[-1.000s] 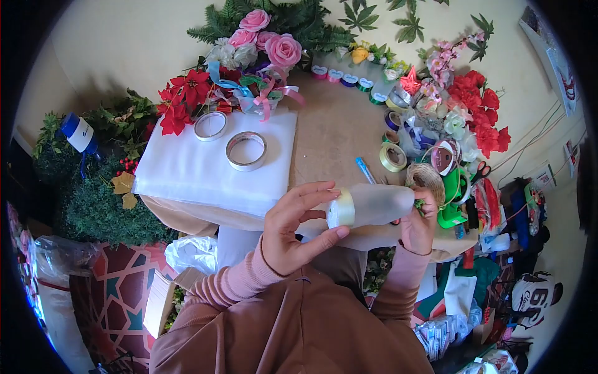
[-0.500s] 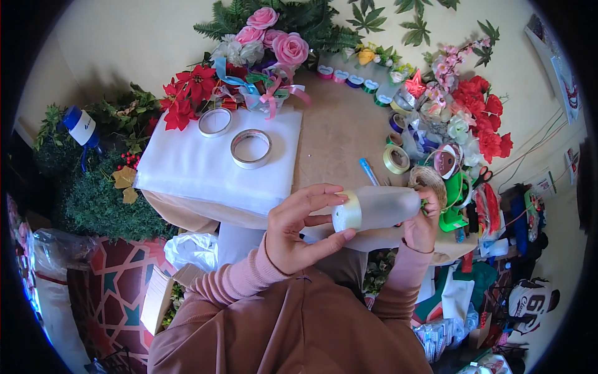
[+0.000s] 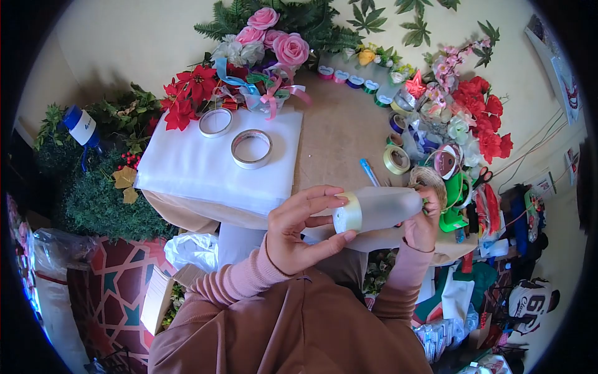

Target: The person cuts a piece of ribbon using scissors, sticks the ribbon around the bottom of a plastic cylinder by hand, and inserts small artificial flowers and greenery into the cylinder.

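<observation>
My left hand (image 3: 305, 230) grips a pale cream ribbon roll (image 3: 347, 213) between its thumb and fingers. Against the roll's right side lies a frosted, translucent cylinder-shaped wrap (image 3: 389, 207), reaching to my right hand (image 3: 423, 218). The fingers of my right hand are closed on the far end of this wrap, with a bit of green showing between them. Both hands are over the table's front edge. Just beyond them a blue pen (image 3: 369, 171) lies on the brown table cover (image 3: 333, 146).
White sheets (image 3: 212, 165) at the left carry two tape rolls (image 3: 251, 149). Artificial flowers (image 3: 289, 50) stand behind. Along the right are ribbon rolls (image 3: 396, 159), a twine roll (image 3: 427, 181), a green tape dispenser (image 3: 453, 218) and scissors (image 3: 483, 177).
The view has shifted slightly, and the hands, roll and wrap sit a little further right in it. The wrap looks fuller and more rounded than a second ago. Both grips persist.
</observation>
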Tool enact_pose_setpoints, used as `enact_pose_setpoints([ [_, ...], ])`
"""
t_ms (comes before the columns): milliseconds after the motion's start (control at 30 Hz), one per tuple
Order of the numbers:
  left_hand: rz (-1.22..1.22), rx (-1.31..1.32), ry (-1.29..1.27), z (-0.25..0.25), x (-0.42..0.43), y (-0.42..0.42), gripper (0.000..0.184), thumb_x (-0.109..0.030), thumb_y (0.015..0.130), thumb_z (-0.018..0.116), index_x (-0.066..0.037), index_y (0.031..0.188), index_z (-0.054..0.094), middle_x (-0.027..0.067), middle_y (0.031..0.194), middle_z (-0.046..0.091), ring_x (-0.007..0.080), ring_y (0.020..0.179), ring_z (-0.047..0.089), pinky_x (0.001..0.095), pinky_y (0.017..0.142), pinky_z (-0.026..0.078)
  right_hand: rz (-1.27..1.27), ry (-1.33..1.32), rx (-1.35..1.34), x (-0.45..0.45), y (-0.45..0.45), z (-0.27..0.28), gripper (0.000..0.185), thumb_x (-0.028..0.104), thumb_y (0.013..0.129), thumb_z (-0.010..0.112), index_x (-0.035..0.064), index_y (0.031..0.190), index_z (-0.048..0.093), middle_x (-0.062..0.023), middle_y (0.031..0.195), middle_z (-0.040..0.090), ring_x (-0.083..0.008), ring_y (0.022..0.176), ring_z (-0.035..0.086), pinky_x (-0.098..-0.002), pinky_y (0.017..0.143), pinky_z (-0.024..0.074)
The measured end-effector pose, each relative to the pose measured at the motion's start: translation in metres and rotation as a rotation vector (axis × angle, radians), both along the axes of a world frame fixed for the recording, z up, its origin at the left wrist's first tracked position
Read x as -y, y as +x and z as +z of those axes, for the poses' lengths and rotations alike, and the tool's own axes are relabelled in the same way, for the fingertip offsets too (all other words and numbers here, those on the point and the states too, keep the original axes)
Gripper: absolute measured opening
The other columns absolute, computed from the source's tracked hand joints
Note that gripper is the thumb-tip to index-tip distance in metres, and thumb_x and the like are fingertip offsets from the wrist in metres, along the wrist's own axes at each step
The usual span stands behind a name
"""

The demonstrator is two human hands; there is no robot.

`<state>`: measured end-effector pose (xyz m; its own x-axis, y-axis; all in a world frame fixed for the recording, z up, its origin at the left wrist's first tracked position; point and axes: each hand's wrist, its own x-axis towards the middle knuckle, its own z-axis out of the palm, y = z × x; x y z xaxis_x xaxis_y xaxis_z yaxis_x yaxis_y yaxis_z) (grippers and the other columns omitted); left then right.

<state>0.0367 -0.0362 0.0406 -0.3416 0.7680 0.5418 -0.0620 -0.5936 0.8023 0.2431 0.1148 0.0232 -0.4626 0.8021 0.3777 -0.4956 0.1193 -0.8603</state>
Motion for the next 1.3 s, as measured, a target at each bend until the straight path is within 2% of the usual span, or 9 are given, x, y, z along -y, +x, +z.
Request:
enact_pose_setpoints([
  [367,0.008,0.003,0.002,-0.002,-0.001,0.001,0.041,0.003,0.068,0.072,0.002,0.106,0.059,0.0169,0.117,0.050,0.0239,0.106,0.055,0.0349,0.082,0.054,0.013,0.002,-0.002,-0.002,-0.001,0.003,0.019,-0.004,0.077,0.062,-0.0018,0.093,0.054,-0.0107,0.100,0.052,-0.0170,0.090,0.054,-0.0278,0.081,0.0447],
  [467,-0.022,-0.033,0.025,-0.004,-0.002,-0.001,0.046,0.001,0.067,0.074,0.001,0.109,0.057,0.0153,0.118,0.048,0.0232,0.108,0.053,0.0348,0.082,0.054,0.030,-0.019,0.046,-0.003,0.001,0.013,0.018,-0.004,0.078,0.061,-0.0018,0.095,0.053,-0.0105,0.100,0.052,-0.0163,0.088,0.055,-0.0274,0.080,0.0452],
  [567,-0.160,0.011,-0.013,-0.001,0.001,-0.004,0.048,0.002,0.069,0.072,-0.001,0.113,0.054,0.0135,0.120,0.043,0.0214,0.111,0.049,0.0342,0.084,0.053,0.067,-0.004,0.083,-0.012,0.000,0.021,0.019,-0.003,0.079,0.059,-0.0021,0.097,0.053,-0.0101,0.100,0.053,-0.0157,0.086,0.056,-0.0272,0.079,0.0462],
  [633,-0.317,0.157,-0.010,-0.001,0.001,-0.005,0.045,0.004,0.074,0.067,-0.003,0.116,0.052,0.0118,0.122,0.039,0.0191,0.112,0.045,0.0319,0.087,0.051,0.071,0.035,0.085,-0.019,-0.001,0.026,0.020,-0.003,0.080,0.058,-0.0023,0.098,0.052,-0.0099,0.099,0.054,-0.0155,0.085,0.057,-0.0272,0.078,0.0468],
  [733,-0.406,0.263,-0.067,0.004,0.002,-0.007,0.039,0.006,0.079,0.060,-0.003,0.116,0.052,0.0110,0.123,0.035,0.0181,0.114,0.042,0.0299,0.089,0.046,0.225,-0.033,0.113,-0.024,-0.008,0.032,0.022,-0.003,0.080,0.058,-0.0025,0.101,0.052,-0.0096,0.095,0.058,-0.0165,0.087,0.059,-0.0280,0.078,0.0477],
  [767,-0.409,0.262,-0.068,0.001,-0.001,-0.009,0.039,0.006,0.079,0.060,-0.003,0.116,0.052,0.0110,0.123,0.035,0.0181,0.114,0.042,0.0299,0.089,0.046,0.222,-0.033,0.112,-0.025,-0.010,0.032,0.022,-0.003,0.080,0.058,-0.0025,0.101,0.052,-0.0096,0.095,0.058,-0.0165,0.087,0.059,-0.0280,0.078,0.0477],
  [833,-0.385,0.065,0.022,-0.010,-0.008,-0.013,0.037,0.005,0.081,0.058,-0.004,0.116,0.053,0.0105,0.125,0.033,0.0176,0.115,0.040,0.0289,0.089,0.044,0.331,-0.123,0.092,-0.025,-0.016,0.031,0.022,-0.001,0.080,0.059,-0.0025,0.101,0.052,-0.0095,0.094,0.059,-0.0165,0.086,0.059,-0.0278,0.078,0.0477],
  [1033,-0.506,0.252,-0.013,-0.007,-0.005,-0.011,0.033,0.005,0.081,0.057,-0.005,0.113,0.055,0.0104,0.133,0.025,0.0177,0.116,0.037,0.0289,0.090,0.042,0.355,-0.152,0.083,-0.030,-0.023,0.021,0.022,-0.002,0.080,0.060,-0.0020,0.101,0.053,-0.0084,0.094,0.059,-0.0153,0.087,0.059,-0.0264,0.078,0.0477],
  [1300,-0.463,0.168,-0.024,-0.009,-0.005,-0.013,0.029,0.005,0.080,0.057,-0.006,0.107,0.057,0.0104,0.136,0.021,0.0166,0.110,0.038,0.0280,0.089,0.041,0.365,-0.144,0.087,-0.032,-0.026,0.020,0.022,-0.003,0.080,0.060,-0.0013,0.102,0.054,-0.0072,0.093,0.059,-0.0143,0.087,0.059,-0.0250,0.077,0.0475],
])
